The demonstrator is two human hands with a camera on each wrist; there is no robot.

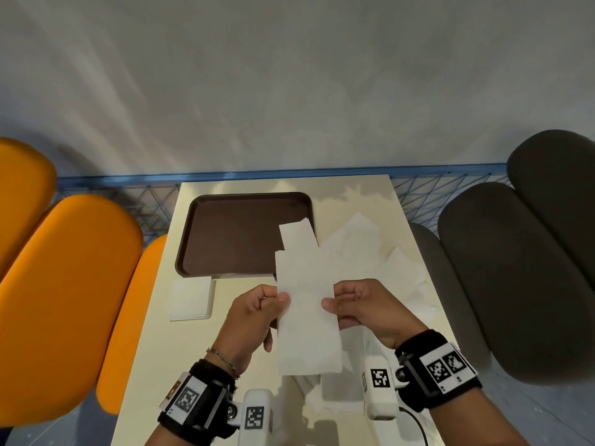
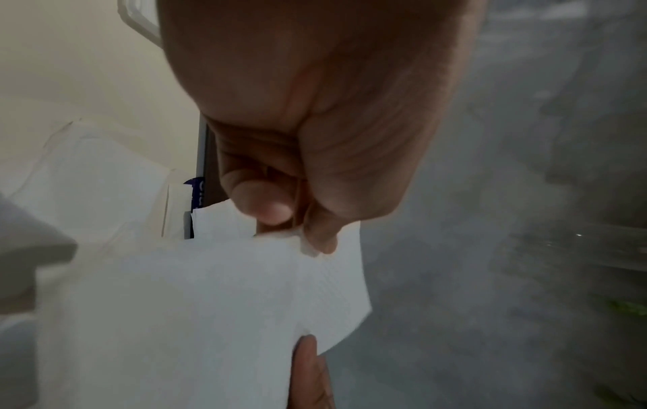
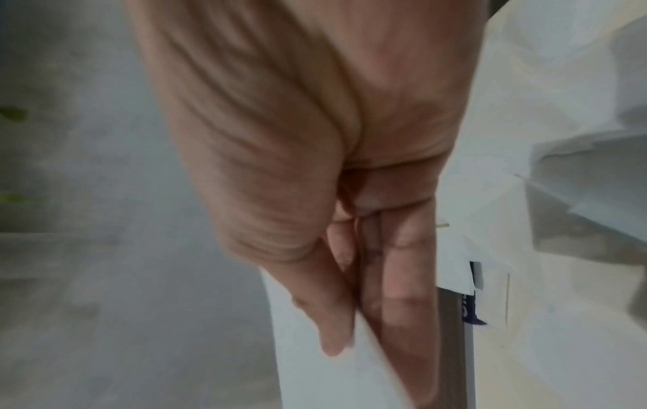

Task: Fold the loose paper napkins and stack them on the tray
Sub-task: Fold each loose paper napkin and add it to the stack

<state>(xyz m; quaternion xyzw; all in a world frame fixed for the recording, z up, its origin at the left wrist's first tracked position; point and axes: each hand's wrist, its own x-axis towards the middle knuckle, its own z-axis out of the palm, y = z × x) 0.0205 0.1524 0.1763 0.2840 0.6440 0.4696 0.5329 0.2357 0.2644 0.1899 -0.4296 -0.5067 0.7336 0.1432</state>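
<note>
Early going, I judge: my left hand (image 1: 254, 312) and right hand (image 1: 360, 304) pinch one long white paper napkin (image 1: 306, 317) in mid-air, dark brown plastic tray (image 1: 231, 239) bare, crumpled loose white napkins (image 1: 370, 252) unfolded beside it.

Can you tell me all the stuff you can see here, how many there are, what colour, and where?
Held napkin: one, white, a long strip held up over the table between both hands.
Tray: one, dark brown, far left part of the table, with nothing stacked in its middle.
Folded napkins: one small neat pile, white, just in front of the tray.
Loose napkins: a messy heap, white, count unclear, right of the tray.
Table: one, cream.
Orange seats: on the left.
Dark grey seats: on the right.
Left hand: pinches the strip's left edge.
Right hand: pinches its right edge.
</note>
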